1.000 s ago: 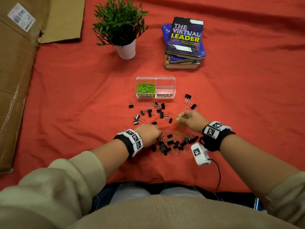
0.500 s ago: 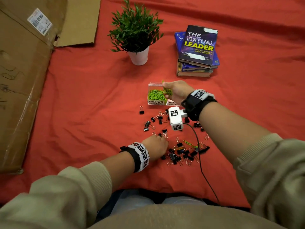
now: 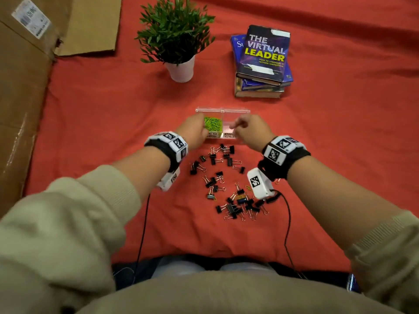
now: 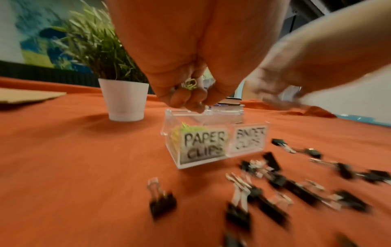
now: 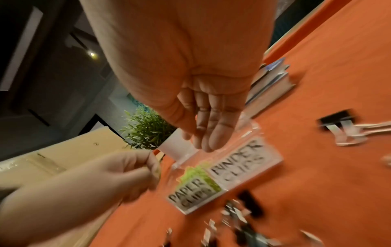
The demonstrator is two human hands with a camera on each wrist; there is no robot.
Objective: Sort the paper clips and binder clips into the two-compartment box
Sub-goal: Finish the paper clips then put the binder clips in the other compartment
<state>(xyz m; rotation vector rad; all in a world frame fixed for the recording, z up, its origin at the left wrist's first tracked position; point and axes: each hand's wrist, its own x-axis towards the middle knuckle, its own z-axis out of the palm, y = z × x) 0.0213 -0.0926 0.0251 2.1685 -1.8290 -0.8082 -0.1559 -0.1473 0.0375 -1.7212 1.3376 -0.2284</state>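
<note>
The clear two-compartment box (image 3: pixel 223 109) stands on the red cloth, labelled PAPER CLIPS on the left and BINDER CLIPS on the right. Green paper clips (image 3: pixel 213 123) fill the left compartment; the right one looks empty. My left hand (image 3: pixel 196 130) hovers over the box's left side, its fingers curled around a few paper clips (image 4: pixel 190 83). My right hand (image 3: pixel 240 128) is over the right compartment with relaxed, straight fingers (image 5: pixel 211 127) and nothing in it. Black binder clips (image 3: pixel 215 159) lie scattered just in front of the box, with a denser pile (image 3: pixel 238 205) nearer me that has a few paper clips mixed in.
A potted plant (image 3: pixel 176 37) stands behind the box to the left, and a stack of books (image 3: pixel 263 60) behind it to the right. Flattened cardboard (image 3: pixel 22 98) covers the left edge. Cables run from both wrist cameras towards my lap.
My left hand has moved from the clip pile forward to the box, carrying paper clips. My right hand, which held paper clips over the left compartment, is now empty over the right one.
</note>
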